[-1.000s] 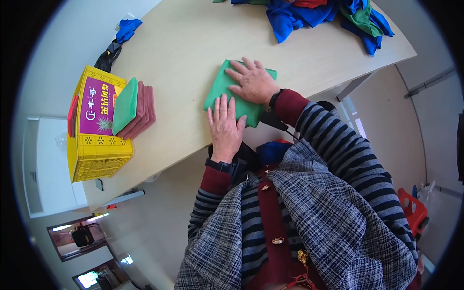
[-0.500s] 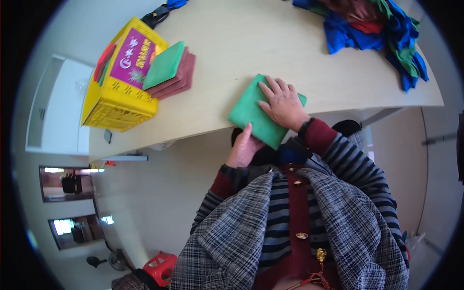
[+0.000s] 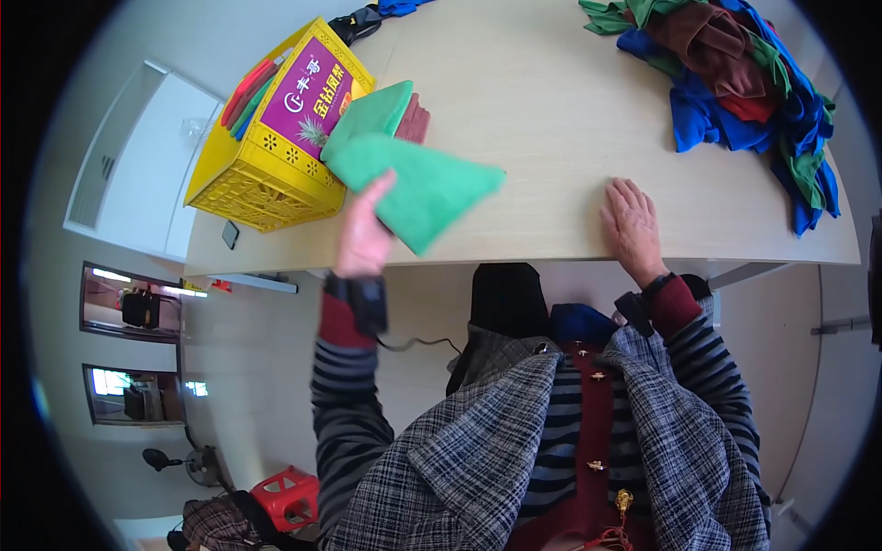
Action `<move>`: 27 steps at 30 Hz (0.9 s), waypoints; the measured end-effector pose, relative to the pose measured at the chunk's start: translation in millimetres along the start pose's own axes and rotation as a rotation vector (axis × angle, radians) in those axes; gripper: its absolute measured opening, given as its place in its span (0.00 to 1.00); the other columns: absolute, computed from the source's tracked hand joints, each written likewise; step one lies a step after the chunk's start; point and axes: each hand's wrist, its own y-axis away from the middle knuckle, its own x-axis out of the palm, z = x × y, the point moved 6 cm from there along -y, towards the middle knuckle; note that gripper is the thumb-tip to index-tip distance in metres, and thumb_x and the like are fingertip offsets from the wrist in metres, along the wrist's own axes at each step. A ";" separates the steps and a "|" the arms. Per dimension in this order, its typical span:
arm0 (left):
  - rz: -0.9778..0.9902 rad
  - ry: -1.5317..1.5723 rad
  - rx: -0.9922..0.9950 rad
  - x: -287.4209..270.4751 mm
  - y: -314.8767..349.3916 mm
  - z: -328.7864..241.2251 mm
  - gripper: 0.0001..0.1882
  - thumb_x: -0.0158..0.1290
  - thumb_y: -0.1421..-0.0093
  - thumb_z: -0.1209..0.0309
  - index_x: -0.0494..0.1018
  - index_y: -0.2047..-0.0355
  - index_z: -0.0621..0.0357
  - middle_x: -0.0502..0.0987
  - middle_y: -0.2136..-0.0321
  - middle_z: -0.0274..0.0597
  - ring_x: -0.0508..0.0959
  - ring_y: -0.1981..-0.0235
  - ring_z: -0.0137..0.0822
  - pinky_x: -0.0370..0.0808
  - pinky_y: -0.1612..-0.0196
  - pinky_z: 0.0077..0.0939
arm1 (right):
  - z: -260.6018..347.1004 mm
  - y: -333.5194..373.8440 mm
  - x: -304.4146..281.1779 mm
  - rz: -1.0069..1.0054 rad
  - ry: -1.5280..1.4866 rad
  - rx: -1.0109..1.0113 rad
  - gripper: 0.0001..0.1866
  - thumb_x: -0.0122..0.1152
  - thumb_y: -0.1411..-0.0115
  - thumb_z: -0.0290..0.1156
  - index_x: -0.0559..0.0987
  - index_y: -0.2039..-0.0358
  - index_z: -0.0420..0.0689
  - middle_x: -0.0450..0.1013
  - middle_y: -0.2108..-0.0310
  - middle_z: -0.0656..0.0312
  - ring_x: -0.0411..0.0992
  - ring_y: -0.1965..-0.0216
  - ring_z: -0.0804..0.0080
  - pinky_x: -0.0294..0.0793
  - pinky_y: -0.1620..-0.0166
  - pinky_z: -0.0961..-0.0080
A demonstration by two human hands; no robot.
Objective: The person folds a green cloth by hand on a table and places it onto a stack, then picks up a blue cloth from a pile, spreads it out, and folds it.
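My left hand (image 3: 364, 241) grips a folded green cloth (image 3: 430, 191) by its edge, thumb on top, above the left part of the table. Just beyond it leans a pile of folded cloths, with a green cloth (image 3: 384, 108) uppermost and reddish-brown cloths (image 3: 416, 121) under it. The held cloth covers the pile's near part, so I cannot tell whether they touch. My right hand (image 3: 632, 228) lies palm down at the table's front edge, its fingers stretched out and holding nothing.
Against the pile stands a yellow crate (image 3: 262, 197) with a purple label and folded cloths inside. A heap of blue, green, brown and red cloths (image 3: 726, 83) covers the table's far right. A phone (image 3: 230, 235) lies near the crate. A red stool (image 3: 287, 500) stands on the floor.
My left hand has lifted the folded green cloth off the table and carried it left to the pile. My right hand has let go of it and moved right.
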 end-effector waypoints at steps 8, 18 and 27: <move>0.192 0.203 0.185 -14.2 -149.5 -140.3 0.24 0.56 0.35 0.67 0.65 0.41 0.59 0.73 0.45 0.46 0.74 0.44 0.45 0.71 0.39 0.46 | 3.3 2.9 -3.7 0.010 0.029 0.027 0.24 0.54 0.38 0.36 0.71 0.43 0.38 0.65 0.39 0.51 0.58 0.34 0.53 0.53 0.32 0.56; -0.049 0.130 0.084 -107.5 -212.1 -67.6 0.21 0.51 0.32 0.66 0.64 0.42 0.60 0.73 0.45 0.47 0.74 0.44 0.44 0.71 0.40 0.47 | 6.6 -5.4 -4.2 0.024 0.006 0.027 0.25 0.55 0.39 0.35 0.70 0.43 0.37 0.65 0.39 0.50 0.57 0.33 0.53 0.53 0.32 0.56; -0.019 0.195 0.083 -118.7 -217.3 -35.4 0.31 0.54 0.35 0.59 0.60 0.41 0.69 0.68 0.43 0.57 0.71 0.43 0.49 0.70 0.38 0.46 | -3.4 2.7 -14.9 -0.067 -0.044 0.027 0.23 0.58 0.43 0.31 0.72 0.47 0.35 0.67 0.43 0.47 0.61 0.37 0.51 0.58 0.35 0.57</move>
